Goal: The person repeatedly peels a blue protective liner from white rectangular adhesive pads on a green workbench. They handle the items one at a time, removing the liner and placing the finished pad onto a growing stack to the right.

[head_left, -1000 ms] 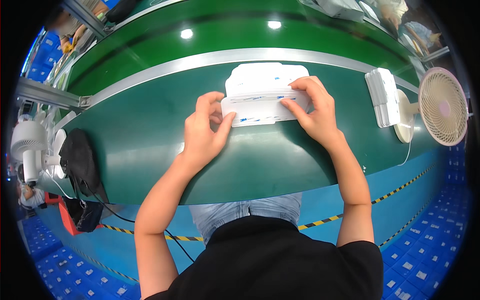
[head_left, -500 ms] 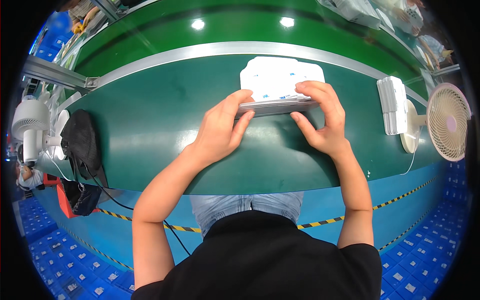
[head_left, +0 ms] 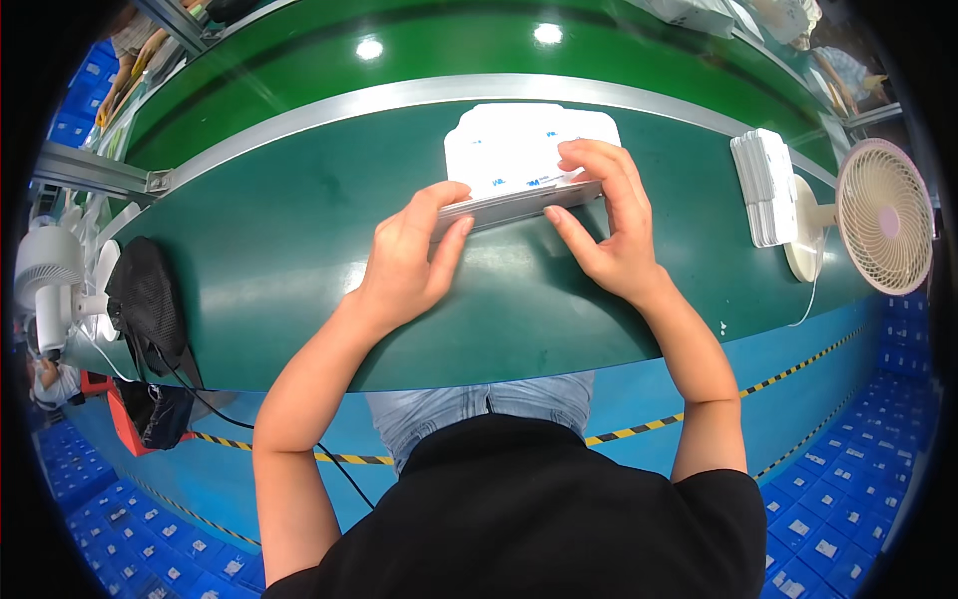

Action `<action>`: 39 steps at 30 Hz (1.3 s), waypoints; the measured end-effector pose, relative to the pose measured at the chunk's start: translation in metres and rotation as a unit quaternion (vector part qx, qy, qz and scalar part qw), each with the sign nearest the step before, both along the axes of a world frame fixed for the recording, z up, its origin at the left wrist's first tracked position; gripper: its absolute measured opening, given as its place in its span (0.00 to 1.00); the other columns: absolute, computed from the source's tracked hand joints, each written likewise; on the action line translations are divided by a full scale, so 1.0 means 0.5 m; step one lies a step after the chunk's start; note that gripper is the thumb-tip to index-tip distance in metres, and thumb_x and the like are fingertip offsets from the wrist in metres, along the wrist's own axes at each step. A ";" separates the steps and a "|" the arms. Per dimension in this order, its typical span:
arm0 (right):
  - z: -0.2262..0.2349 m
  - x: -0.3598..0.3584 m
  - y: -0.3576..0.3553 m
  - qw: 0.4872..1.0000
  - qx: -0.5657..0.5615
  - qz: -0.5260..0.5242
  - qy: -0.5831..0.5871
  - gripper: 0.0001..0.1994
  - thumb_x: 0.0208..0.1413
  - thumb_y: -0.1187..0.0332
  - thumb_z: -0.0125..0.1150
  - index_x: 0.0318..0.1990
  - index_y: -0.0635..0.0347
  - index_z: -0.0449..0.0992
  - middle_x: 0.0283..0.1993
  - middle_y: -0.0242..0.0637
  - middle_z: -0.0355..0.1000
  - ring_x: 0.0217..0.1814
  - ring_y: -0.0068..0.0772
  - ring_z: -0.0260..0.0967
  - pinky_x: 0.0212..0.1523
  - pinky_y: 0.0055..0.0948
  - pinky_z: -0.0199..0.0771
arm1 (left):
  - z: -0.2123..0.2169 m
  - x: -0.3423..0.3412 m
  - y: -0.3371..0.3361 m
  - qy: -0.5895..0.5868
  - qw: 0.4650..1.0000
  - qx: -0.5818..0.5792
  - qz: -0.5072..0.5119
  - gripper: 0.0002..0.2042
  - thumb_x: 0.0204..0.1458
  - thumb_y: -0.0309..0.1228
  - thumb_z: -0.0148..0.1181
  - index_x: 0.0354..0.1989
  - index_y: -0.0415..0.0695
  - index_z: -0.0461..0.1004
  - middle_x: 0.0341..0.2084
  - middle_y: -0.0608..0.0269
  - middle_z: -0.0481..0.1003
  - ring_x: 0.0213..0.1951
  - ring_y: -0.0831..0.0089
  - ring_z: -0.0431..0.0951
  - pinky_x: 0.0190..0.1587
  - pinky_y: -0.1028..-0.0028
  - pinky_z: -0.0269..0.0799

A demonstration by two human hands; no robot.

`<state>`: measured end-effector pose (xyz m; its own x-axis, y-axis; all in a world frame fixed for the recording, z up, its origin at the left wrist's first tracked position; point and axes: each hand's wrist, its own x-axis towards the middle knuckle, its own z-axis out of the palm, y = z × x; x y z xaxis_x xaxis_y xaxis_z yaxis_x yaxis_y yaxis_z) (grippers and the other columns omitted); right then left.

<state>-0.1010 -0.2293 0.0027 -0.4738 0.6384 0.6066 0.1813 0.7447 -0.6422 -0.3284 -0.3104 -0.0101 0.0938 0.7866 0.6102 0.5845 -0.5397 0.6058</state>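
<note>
Between my two hands, thin flat grey panels (head_left: 511, 208) stand on their long edge on the green table; I cannot tell how many. My left hand (head_left: 407, 262) pinches their left end, thumb in front and fingers behind. At the other end, my right hand (head_left: 617, 222) has its thumb against the near face and its fingers curled over the top. Just behind the panels are white sheets (head_left: 504, 145) with rounded corners and small blue print. Their lower part is hidden by the panels and my fingers.
To the right, a stack of white flat pieces (head_left: 764, 190) lies beside a round fan (head_left: 883, 215). A white fan (head_left: 50, 270) and a black mesh bag (head_left: 148, 299) are at the left. A metal rail (head_left: 419, 93) borders the table (head_left: 269, 280) at the back.
The whole view has shifted and turned slightly. The grey panels now lean a little more, showing more of their near face, and their left end sits lower. Both hands keep their grip.
</note>
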 end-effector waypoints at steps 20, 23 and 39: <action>0.025 0.008 0.004 0.987 0.108 -0.035 -0.111 0.11 0.47 0.72 0.71 0.40 0.58 0.80 0.39 0.35 0.75 0.43 0.39 0.72 0.43 0.35 0.72 | 0.017 0.000 -0.012 -0.114 0.971 -0.198 -0.065 0.08 0.57 0.22 0.61 0.42 0.36 0.71 0.28 0.59 0.79 0.28 0.76 0.79 0.27 0.75 0.71; 0.033 0.018 0.005 0.994 0.005 0.007 -0.107 0.09 0.47 0.71 0.71 0.37 0.59 0.81 0.36 0.35 0.76 0.40 0.38 0.73 0.43 0.34 0.72 | 0.024 0.007 -0.010 -0.153 0.954 -0.245 -0.079 0.08 0.58 0.26 0.61 0.40 0.36 0.71 0.26 0.61 0.78 0.28 0.79 0.78 0.28 0.75 0.71; 0.007 0.006 -0.020 0.974 -0.067 0.112 -0.184 0.07 0.47 0.75 0.68 0.30 0.61 0.74 0.29 0.36 0.68 0.36 0.39 0.66 0.38 0.37 0.68 | 0.022 -0.005 0.001 0.001 0.963 -0.232 -0.133 0.03 0.53 0.24 0.63 0.31 0.38 0.76 0.25 0.62 0.72 0.27 0.72 0.71 0.30 0.74 0.67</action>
